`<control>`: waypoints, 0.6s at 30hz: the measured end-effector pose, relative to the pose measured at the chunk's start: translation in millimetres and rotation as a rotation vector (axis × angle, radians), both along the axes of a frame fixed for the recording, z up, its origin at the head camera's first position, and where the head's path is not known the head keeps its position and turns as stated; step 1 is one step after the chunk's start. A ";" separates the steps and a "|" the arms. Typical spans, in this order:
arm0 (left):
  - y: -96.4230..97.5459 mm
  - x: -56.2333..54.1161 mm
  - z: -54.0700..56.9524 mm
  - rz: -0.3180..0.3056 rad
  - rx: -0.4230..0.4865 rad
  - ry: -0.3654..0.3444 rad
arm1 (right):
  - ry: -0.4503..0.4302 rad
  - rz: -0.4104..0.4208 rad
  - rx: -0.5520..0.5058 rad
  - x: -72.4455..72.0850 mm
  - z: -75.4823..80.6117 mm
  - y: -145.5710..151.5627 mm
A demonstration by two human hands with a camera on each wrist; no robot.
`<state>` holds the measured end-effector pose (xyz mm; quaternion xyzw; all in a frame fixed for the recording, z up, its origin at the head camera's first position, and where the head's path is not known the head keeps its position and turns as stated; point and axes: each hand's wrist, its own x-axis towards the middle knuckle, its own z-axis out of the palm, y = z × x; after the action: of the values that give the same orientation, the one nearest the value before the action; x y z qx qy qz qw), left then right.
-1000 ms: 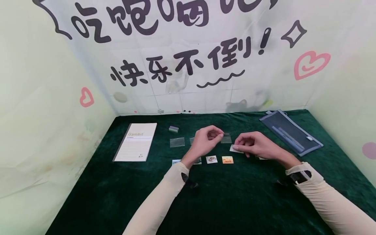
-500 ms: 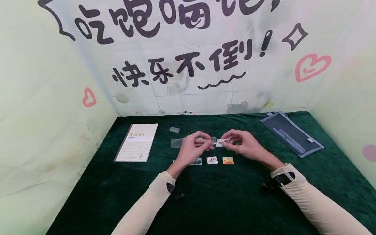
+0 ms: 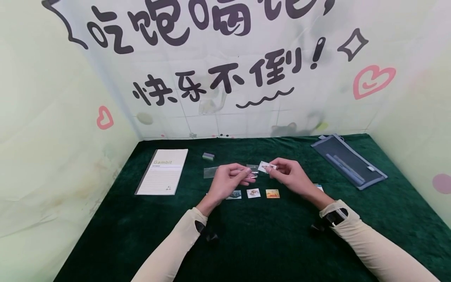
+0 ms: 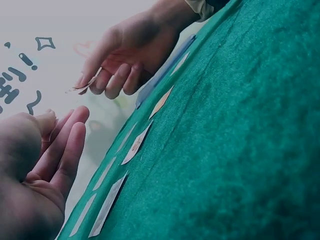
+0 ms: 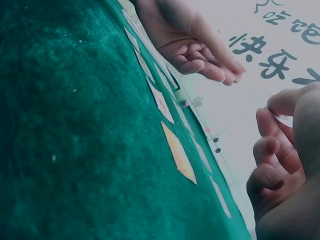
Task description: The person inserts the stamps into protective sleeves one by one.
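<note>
My right hand pinches a small white stamp with a dark print between thumb and fingers. Facing it, my left hand holds a clear plastic sleeve by thumb and fingertips, its other fingers extended in the left wrist view. A narrow gap separates stamp and sleeve. On the green cloth just in front lie a bluish stamp, a white stamp and an orange stamp, whose edge looks jagged in the right wrist view. Another clear sleeve lies behind my left hand.
A white notebook lies at the left. A small green and grey block sits at the back. On the right is a blue mesh zip pouch with slim items inside. Another stamp shows partly behind my right wrist.
My left hand has moved left with the clear sleeve. My right hand has brought the stamp leftward toward it, then tilted and raised it slightly.
</note>
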<state>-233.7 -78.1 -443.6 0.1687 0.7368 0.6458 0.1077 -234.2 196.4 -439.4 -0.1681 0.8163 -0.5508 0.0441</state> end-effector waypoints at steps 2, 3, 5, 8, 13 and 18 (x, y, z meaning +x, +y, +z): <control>0.2 -0.1 -0.4 -0.001 0.001 -0.006 | -0.020 0.027 -0.019 -0.4 -2.0 0.5; 0.5 -0.3 -0.9 -0.001 0.000 -0.006 | -0.033 0.033 -0.030 -0.3 -2.3 0.4; 0.5 -0.2 -1.3 -0.002 -0.001 -0.005 | -0.043 0.046 -0.038 0.2 -2.2 0.2; 0.5 -0.7 -2.3 -0.005 -0.005 -0.001 | -0.045 0.056 -0.046 1.3 -1.8 -0.2; 0.6 0.7 -3.6 -0.010 -0.019 -0.009 | -0.031 0.068 -0.051 2.7 -3.4 -0.5; 0.8 2.1 -4.7 -0.008 -0.023 -0.024 | -0.031 0.070 -0.056 3.9 -4.3 -0.5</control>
<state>-231.6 -77.2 -448.3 0.1626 0.7423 0.6387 0.1212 -230.3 195.9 -443.7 -0.1891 0.7935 -0.5740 0.0715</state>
